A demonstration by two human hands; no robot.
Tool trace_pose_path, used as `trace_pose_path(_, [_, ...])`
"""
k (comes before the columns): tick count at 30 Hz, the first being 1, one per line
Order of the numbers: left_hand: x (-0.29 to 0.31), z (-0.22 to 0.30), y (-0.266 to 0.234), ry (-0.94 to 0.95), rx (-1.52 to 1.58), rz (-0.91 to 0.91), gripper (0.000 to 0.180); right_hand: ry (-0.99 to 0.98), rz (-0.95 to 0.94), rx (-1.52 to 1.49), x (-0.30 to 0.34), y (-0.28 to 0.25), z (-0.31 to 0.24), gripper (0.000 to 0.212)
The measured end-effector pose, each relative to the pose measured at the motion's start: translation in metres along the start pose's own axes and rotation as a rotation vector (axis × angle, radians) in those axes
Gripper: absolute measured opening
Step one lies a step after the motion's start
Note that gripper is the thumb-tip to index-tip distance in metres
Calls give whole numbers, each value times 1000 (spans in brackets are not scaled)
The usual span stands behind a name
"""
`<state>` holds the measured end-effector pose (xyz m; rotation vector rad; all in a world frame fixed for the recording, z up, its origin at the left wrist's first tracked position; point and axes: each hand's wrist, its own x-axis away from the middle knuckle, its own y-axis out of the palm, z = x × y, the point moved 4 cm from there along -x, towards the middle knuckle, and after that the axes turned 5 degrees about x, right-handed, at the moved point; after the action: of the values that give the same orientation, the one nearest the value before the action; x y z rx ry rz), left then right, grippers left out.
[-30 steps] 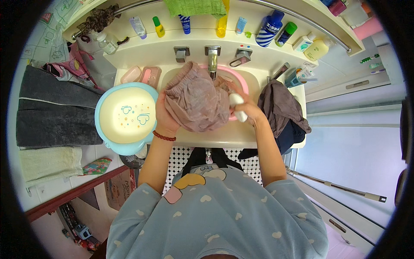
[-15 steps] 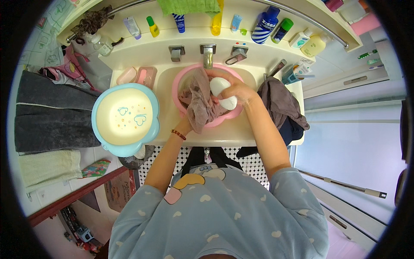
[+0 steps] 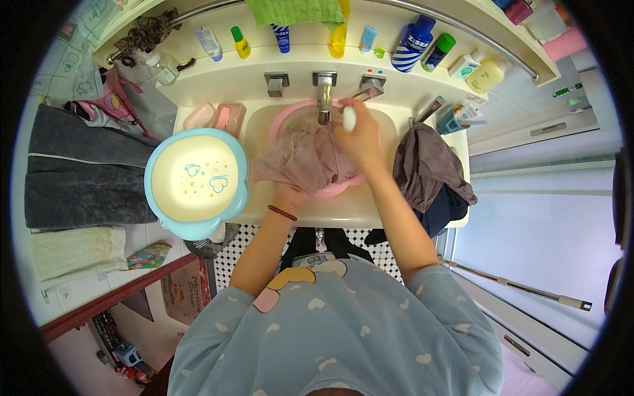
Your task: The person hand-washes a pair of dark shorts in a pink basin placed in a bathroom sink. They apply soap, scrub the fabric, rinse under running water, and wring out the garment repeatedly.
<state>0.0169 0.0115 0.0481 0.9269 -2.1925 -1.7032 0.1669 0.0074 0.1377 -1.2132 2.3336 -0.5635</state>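
A wet mauve-brown garment is spread over the pink basin in the sink, under the faucet. My left hand holds the garment's near left side; the cloth covers its fingers. Above the garment's right part, my right hand is closed round a white rounded object, slightly blurred. Only one end of that object shows; whether it is a brush or a soap bar I cannot tell. The right fingers are near the right tap handle.
A blue-rimmed basin stands to the left, beside a pink soap dish. Dark clothes lie on the right rim, by a blue cup with toothpaste. Bottles, including a blue striped one, line the back shelf.
The garment has been lowered and spread out leftward over the basin. My right hand has moved up and turned, still gripping the white object. My left hand has shifted slightly right.
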Motion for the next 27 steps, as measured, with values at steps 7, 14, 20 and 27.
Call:
trace_pose_path(7, [21,-14,-57,96,-111,406,55,-316,-168,360,72,63,16,38])
trace_pose_path(14, [22,-25,-40,-64,-143,473,60,-270,-299,160,107,77,17,36])
trace_pose_path(20, [31,-31,-48,84,-177,558,61,-107,-244,471,68,81,48,33])
trace_pose_path(27, [39,-9,-40,72,-331,574,59,617,-360,-604,52,67,153,33])
